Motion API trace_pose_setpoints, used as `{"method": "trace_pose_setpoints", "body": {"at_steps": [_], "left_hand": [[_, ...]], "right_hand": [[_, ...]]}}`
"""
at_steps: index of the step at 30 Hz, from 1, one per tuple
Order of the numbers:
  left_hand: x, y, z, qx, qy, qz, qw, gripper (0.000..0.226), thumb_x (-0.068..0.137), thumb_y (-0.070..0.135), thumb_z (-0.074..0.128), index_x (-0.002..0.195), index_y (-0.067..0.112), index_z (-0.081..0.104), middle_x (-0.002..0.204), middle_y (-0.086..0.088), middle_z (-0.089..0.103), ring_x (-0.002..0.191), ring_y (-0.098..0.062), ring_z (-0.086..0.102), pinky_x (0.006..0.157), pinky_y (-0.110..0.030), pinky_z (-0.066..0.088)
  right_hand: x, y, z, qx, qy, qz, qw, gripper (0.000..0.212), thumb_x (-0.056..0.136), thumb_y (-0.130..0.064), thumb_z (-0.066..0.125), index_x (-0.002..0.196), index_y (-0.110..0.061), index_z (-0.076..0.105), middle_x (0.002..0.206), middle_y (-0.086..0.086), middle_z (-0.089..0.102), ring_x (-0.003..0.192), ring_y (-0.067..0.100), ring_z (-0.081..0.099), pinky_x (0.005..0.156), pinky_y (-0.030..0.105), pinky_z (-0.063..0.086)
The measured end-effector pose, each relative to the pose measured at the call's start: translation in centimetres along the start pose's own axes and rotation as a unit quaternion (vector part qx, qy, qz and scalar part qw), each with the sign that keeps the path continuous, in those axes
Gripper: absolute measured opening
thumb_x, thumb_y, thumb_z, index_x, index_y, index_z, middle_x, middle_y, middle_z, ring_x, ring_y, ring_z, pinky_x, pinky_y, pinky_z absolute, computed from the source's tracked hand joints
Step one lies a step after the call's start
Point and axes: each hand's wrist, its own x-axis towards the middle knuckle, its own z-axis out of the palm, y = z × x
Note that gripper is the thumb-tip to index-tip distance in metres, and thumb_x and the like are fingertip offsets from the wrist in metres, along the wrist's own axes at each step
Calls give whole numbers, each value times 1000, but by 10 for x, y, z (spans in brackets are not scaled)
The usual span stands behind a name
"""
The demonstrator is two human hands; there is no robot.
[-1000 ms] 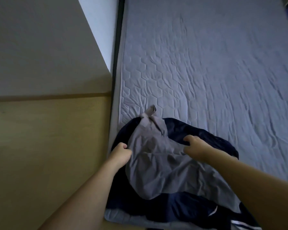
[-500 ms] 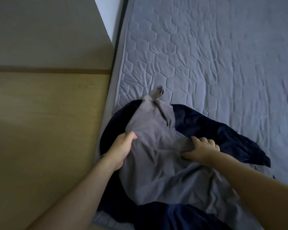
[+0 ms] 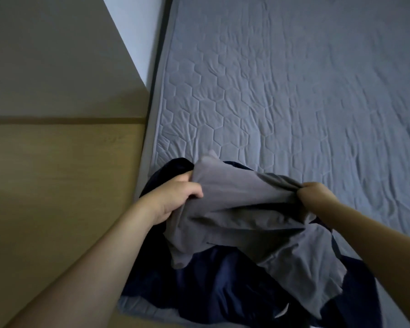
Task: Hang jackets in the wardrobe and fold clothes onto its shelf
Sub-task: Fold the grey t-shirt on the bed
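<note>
While we look down at the quilted mattress (image 3: 294, 102), our left hand (image 3: 175, 197) grips one end of the grey garment (image 3: 242, 209) and our right hand (image 3: 315, 197) pinches the other, fabric stretched between them above the near edge of the bed. Beneath it a navy jacket (image 3: 211, 280) lies crumpled on the mattress, beside the wooden panel (image 3: 57, 185) at left.

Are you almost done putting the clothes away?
Not nearly. Nothing looks put away yet: no folded pile or wardrobe shelf is in view. Right now the left hand and right hand grip the grey garment, lifting it off the bed. It is not folded yet. The navy jacket lies crumpled beneath, waiting to be hung.
</note>
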Motion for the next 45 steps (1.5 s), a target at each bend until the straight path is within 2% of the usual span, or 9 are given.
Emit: {"method": "trace_pose_setpoints", "body": {"at_steps": [4, 7, 11, 16, 19, 24, 29, 36, 45], "left_hand": [[-20, 39, 4, -7, 169, -16, 986, 12, 68, 23, 60, 56, 23, 62, 61, 2, 59, 67, -20, 52, 60, -29, 35], [-16, 71, 21, 49, 220, 49, 973, 11, 69, 10, 56, 62, 19, 56, 67, -2, 56, 71, -20, 51, 64, -30, 35], [-3, 108, 85, 10, 255, 78, 964, 22, 55, 13, 57, 75, 21, 59, 77, -7, 64, 80, -24, 62, 73, -33, 48], [16, 142, 203, -53, 248, 34, 967, 25, 69, 35, 70, 84, 15, 69, 78, -6, 73, 77, -22, 68, 74, -33, 52], [24, 164, 274, 3, 271, 14, 962, 14, 82, 20, 70, 95, 15, 67, 96, -12, 68, 83, -24, 63, 75, -31, 48], [37, 198, 358, 43, 261, 36, 964, 56, 77, -10, 55, 126, 17, 59, 120, -11, 62, 111, -28, 58, 101, -41, 47], [54, 212, 434, 55, 259, -17, 964, 9, 63, 11, 58, 73, 11, 58, 76, -17, 56, 61, -25, 50, 59, -28, 34], [111, 230, 565, 247, 264, 70, 930, 14, 86, 4, 55, 84, 18, 54, 72, 0, 49, 65, -13, 42, 53, -24, 33], [203, 311, 846, 98, 217, 150, 960, 27, 84, -2, 39, 83, 20, 54, 77, 2, 56, 70, -11, 51, 55, -23, 40]], "right_hand": [[-24, -2, -46, 98, 10, 4, 995, 26, 89, -2, 45, 109, 8, 58, 82, 18, 52, 67, 24, 48, 66, 39, 48], [-29, -1, -70, 173, 23, 0, 985, 27, 92, -13, 42, 109, 2, 56, 98, 22, 59, 89, 37, 55, 92, 53, 46], [-28, 31, -95, 221, 3, -23, 975, 26, 90, -33, 47, 89, -11, 61, 85, 13, 62, 77, 29, 58, 65, 36, 45], [-10, 115, -165, 275, -21, -58, 959, 21, 93, -22, 50, 81, -21, 67, 81, 4, 66, 74, 23, 63, 54, 28, 46], [3, 173, -214, 329, -29, -64, 942, 16, 93, -15, 53, 94, -19, 68, 87, 5, 69, 79, 23, 65, 62, 29, 52], [25, 251, -271, 269, 21, -96, 958, 19, 100, -25, 47, 101, -17, 64, 91, 6, 67, 83, 24, 62, 71, 33, 49], [48, 313, -298, 107, 107, -123, 981, 31, 100, -29, 42, 94, -5, 61, 99, 19, 63, 96, 37, 57, 74, 34, 37], [102, 402, -360, 278, 77, -70, 955, 30, 100, -23, 44, 91, 0, 60, 85, 14, 60, 82, 28, 55, 74, 33, 40], [124, 570, -584, 454, 8, -65, 889, 18, 100, -20, 50, 109, -14, 64, 94, 10, 71, 83, 24, 68, 74, 36, 57]]}}
